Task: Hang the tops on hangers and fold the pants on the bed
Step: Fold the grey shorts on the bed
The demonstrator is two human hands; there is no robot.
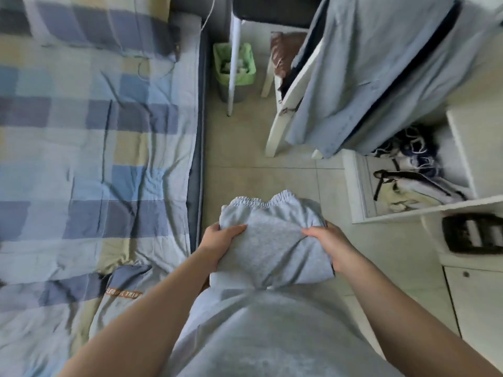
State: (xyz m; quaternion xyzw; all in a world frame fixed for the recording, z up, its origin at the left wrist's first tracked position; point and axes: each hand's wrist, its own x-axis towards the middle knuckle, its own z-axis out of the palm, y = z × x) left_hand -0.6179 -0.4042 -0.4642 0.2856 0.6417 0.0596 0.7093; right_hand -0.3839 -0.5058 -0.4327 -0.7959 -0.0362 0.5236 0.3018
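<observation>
Holding folded grey pants point(272, 248) in both hands, in front of the body, over the tiled floor point(245, 148).
- Left hand point(220, 242): grips the bundle's left edge, thumb curled over the top layer, fingers hidden underneath.
- Right hand point(330, 244): grips the right edge the same way, thumb on top, fingers wrapped under the cloth.
- The pants sit squarely between the two hands, fully supported by them and touching no surface. The elastic waistband point(261, 201) points away from the person, past the fingertips; the near fold rests close against the person's grey shirt point(258, 336).
- The bed point(95, 145), with a checked blue, grey and yellow cover, lies to the left of the left hand, its edge just beside the left forearm. The pants are not over it.
- A light blue garment point(367, 77) hangs at upper right, well apart from the hands; what it hangs from is not visible.
- A green-lined bin point(239, 77) stands on the floor beyond the pants, near the head of the bed.
</observation>
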